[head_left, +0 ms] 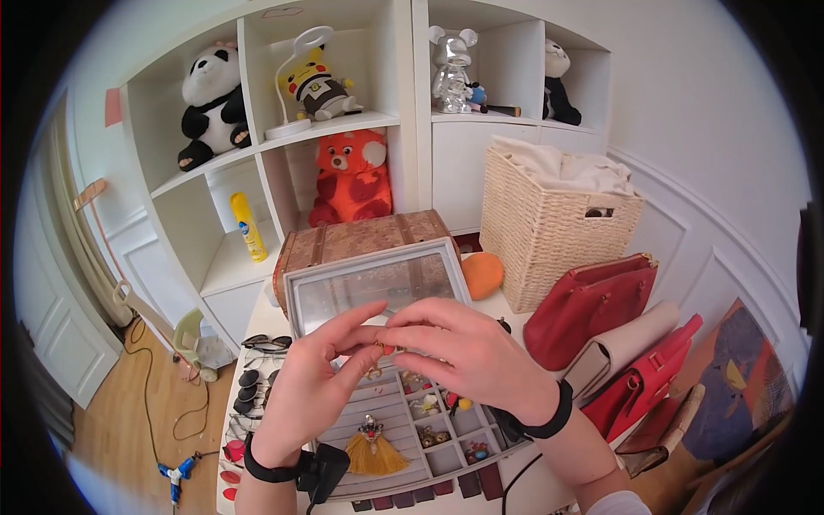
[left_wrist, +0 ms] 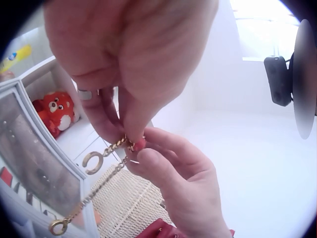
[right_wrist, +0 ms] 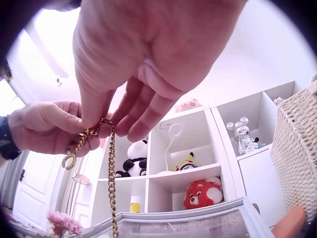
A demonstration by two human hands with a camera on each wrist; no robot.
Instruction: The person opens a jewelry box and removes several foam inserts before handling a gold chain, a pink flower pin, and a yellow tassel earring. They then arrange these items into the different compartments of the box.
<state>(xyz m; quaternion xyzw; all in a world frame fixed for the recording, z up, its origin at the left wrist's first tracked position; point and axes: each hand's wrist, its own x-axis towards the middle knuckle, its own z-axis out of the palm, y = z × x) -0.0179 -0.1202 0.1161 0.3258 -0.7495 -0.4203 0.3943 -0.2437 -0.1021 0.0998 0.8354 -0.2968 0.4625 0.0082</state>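
Observation:
Both hands meet over an open jewelry box [head_left: 324, 422]. Between them is a gold chain [right_wrist: 112, 183] with a small red piece [left_wrist: 140, 145] on it. My left hand [head_left: 319, 386] pinches the chain between thumb and fingers, and a ring shows on one finger. My right hand [head_left: 481, 348] pinches it at the same spot from the other side. Two ends hang down in the left wrist view, each with a gold ring, one an open hoop [left_wrist: 85, 162]. Inside the box lie a yellow tassel piece [head_left: 378, 455] and several small trinkets in compartments.
The box's clear lid [head_left: 343, 287] stands raised, a brown trunk [head_left: 365, 236] behind it. Sunglasses [head_left: 246, 390] line the left table edge. Handbags [head_left: 592, 305] and a woven basket [head_left: 549, 215] stand to the right. Shelves with plush toys [head_left: 352, 176] rise at the back.

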